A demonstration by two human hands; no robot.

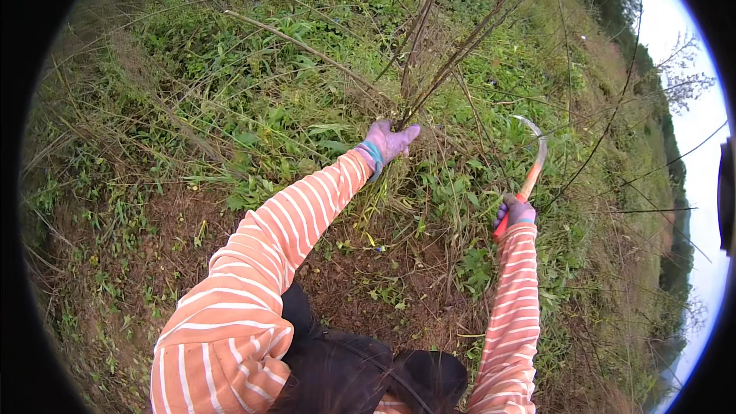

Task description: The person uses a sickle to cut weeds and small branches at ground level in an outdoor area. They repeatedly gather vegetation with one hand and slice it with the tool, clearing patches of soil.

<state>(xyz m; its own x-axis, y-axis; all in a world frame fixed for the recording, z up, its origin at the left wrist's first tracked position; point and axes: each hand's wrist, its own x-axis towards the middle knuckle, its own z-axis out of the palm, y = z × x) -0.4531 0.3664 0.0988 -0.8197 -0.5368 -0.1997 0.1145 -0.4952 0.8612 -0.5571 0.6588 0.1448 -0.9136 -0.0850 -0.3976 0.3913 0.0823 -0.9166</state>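
Note:
My left hand [391, 141], in a purple glove with a teal cuff, reaches out to the base of several thin brown stems [440, 77]. Those stems run down to the gap between its thumb and fingers. The thumb sticks out to the right; the other fingers are mostly hidden, so whether they close around the stems is unclear. On the right, my gloved right hand [514, 211] grips the red lower handle of a sickle [539, 155]. Its curved metal blade points up, with the tip bent left over green leaves, apart from the left hand.
Dense green weeds [253, 98] and dry grass cover the slope ahead. A thicker woody stem [425, 6] rises at the top, and a bare branch [305, 46] slants leftward. Thin twigs [618, 98] cross on the right. Brown soil [368, 282] shows before my knees.

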